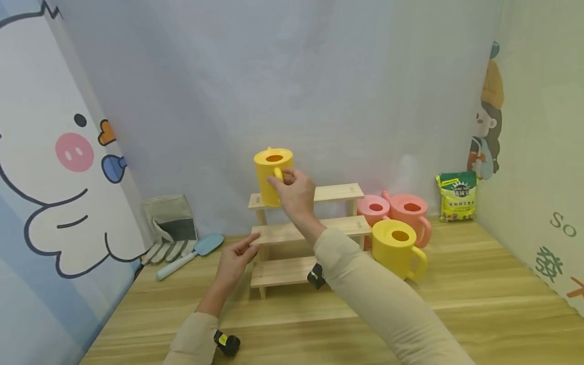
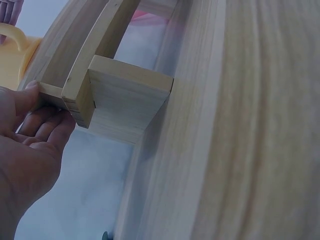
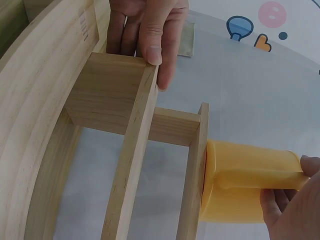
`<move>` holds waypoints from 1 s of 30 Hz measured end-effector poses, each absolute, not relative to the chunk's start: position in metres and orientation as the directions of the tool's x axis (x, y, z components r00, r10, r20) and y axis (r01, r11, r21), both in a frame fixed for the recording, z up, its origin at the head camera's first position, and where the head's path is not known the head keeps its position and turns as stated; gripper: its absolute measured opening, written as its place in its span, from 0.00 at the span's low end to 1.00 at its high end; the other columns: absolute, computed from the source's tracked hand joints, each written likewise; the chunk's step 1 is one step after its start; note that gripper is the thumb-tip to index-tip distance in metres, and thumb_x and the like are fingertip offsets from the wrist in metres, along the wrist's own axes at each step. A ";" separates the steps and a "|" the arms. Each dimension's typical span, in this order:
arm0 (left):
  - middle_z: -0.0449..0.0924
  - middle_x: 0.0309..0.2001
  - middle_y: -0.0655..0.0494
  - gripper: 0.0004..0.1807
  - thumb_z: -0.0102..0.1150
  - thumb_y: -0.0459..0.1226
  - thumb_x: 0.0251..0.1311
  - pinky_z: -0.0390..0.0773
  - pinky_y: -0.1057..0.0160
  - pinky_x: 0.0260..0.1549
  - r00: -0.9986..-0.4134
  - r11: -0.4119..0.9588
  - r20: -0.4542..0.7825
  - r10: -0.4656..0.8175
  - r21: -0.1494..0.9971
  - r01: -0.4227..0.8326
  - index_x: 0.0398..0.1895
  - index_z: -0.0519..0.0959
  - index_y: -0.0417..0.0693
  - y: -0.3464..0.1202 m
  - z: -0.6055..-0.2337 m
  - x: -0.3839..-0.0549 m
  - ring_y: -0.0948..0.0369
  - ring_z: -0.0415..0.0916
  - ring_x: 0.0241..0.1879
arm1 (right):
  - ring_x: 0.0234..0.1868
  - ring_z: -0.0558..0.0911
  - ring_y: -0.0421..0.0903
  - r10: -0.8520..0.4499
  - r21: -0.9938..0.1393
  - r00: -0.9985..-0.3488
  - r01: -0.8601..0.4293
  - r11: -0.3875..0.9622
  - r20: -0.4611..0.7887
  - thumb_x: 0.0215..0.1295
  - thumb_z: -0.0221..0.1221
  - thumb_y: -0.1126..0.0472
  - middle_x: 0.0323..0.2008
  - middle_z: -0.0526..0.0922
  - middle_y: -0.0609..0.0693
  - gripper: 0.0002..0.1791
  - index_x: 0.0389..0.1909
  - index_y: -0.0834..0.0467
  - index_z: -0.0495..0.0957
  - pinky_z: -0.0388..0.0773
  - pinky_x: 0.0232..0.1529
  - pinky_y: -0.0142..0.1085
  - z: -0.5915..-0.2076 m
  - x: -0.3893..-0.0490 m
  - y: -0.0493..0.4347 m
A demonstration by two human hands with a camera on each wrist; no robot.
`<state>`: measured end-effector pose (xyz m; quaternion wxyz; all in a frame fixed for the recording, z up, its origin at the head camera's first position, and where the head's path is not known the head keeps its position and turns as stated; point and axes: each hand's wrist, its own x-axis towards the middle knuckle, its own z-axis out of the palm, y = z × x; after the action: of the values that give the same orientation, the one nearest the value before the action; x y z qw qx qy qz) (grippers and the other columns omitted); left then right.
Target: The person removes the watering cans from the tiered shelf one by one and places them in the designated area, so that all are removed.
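My right hand (image 1: 297,196) grips the handle of a yellow watering can (image 1: 266,178), upright at the left end of the top tier of a three-tier wooden stand (image 1: 335,226). In the right wrist view the base of the can meets the top board, with fingers curled round its handle. Farther down, my left hand (image 1: 233,261) holds the left end of the middle tier. The left wrist view shows that thumb above the board (image 2: 77,95) and the other fingers below it. A second yellow watering can (image 1: 393,248) stands at the stand's right side, partly behind my right sleeve.
Two pink watering cans (image 1: 412,215) stand behind the second yellow one. At the back right is a green and yellow packet (image 1: 458,197). Left of the stand lie a blue trowel (image 1: 207,245) and grey gloves (image 1: 171,223). A curtain backs the wood-grain table (image 1: 479,284).
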<state>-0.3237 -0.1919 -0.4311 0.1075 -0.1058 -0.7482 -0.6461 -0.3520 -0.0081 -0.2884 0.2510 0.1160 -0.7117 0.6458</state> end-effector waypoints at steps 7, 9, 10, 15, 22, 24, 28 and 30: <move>0.82 0.34 0.43 0.20 0.62 0.33 0.67 0.78 0.75 0.42 -0.952 0.150 0.305 0.017 0.941 0.304 0.61 0.79 0.38 -0.193 -0.429 -0.324 0.68 0.73 0.37 | 0.41 0.87 0.50 0.171 -0.844 -0.827 -0.519 0.135 0.536 0.64 0.68 0.64 0.42 0.87 0.60 0.17 0.51 0.67 0.84 0.86 0.38 0.36 -0.288 -0.353 -0.007; 0.82 0.33 0.46 0.20 0.62 0.32 0.67 0.77 0.75 0.41 -0.954 0.146 0.300 0.019 0.943 0.299 0.62 0.78 0.38 -0.194 -0.429 -0.323 0.68 0.72 0.36 | 0.40 0.87 0.49 0.185 -0.845 -0.824 -0.519 0.132 0.535 0.64 0.67 0.65 0.41 0.88 0.59 0.15 0.49 0.66 0.85 0.86 0.38 0.36 -0.290 -0.353 -0.008; 0.81 0.32 0.45 0.20 0.61 0.31 0.68 0.77 0.76 0.41 -0.956 0.141 0.293 0.022 0.946 0.293 0.62 0.78 0.37 -0.194 -0.428 -0.322 0.68 0.72 0.36 | 0.40 0.87 0.48 0.193 -0.847 -0.825 -0.515 0.129 0.531 0.63 0.66 0.65 0.41 0.88 0.58 0.14 0.49 0.65 0.86 0.86 0.38 0.36 -0.290 -0.353 -0.008; 0.83 0.42 0.41 0.20 0.61 0.31 0.68 0.78 0.75 0.45 -0.957 0.137 0.289 0.030 0.947 0.290 0.62 0.78 0.37 -0.194 -0.431 -0.322 0.69 0.74 0.42 | 0.39 0.86 0.48 0.248 -0.876 -0.842 -0.476 0.072 0.478 0.62 0.66 0.65 0.39 0.88 0.56 0.14 0.47 0.63 0.87 0.86 0.39 0.37 -0.291 -0.354 -0.008; 0.81 0.52 0.40 0.21 0.62 0.34 0.68 0.78 0.73 0.49 -0.950 0.141 0.309 0.038 0.940 0.312 0.62 0.78 0.38 -0.192 -0.432 -0.324 0.70 0.76 0.47 | 0.39 0.86 0.49 0.320 -0.895 -0.850 -0.445 -0.012 0.419 0.61 0.71 0.59 0.37 0.88 0.55 0.14 0.45 0.64 0.87 0.86 0.40 0.38 -0.292 -0.358 -0.002; 0.82 0.47 0.40 0.20 0.62 0.34 0.68 0.78 0.73 0.48 -0.949 0.142 0.314 0.034 0.938 0.315 0.62 0.78 0.38 -0.193 -0.431 -0.324 0.70 0.76 0.45 | 0.39 0.86 0.49 0.330 -0.899 -0.851 -0.438 -0.018 0.408 0.61 0.71 0.59 0.37 0.87 0.56 0.14 0.44 0.64 0.87 0.86 0.40 0.38 -0.291 -0.359 -0.001; 0.84 0.45 0.46 0.20 0.62 0.33 0.68 0.79 0.74 0.47 -0.948 0.143 0.317 0.024 0.938 0.317 0.62 0.78 0.37 -0.193 -0.431 -0.325 0.69 0.76 0.44 | 0.39 0.86 0.50 0.330 -0.914 -0.866 -0.405 -0.027 0.374 0.60 0.71 0.60 0.37 0.87 0.55 0.14 0.43 0.64 0.88 0.86 0.40 0.39 -0.288 -0.359 0.000; 0.84 0.45 0.46 0.20 0.62 0.33 0.68 0.79 0.74 0.46 -0.948 0.145 0.318 0.024 0.937 0.318 0.62 0.78 0.37 -0.193 -0.431 -0.326 0.69 0.76 0.43 | 0.39 0.86 0.50 0.331 -0.921 -0.873 -0.389 -0.030 0.358 0.59 0.71 0.60 0.37 0.87 0.54 0.14 0.43 0.63 0.88 0.86 0.40 0.39 -0.287 -0.360 0.001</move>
<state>-0.3258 -0.1926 -0.4305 0.1142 -0.1144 -0.7480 -0.6437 -0.3601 0.0013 -0.2866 0.2509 0.0226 -0.6496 0.7173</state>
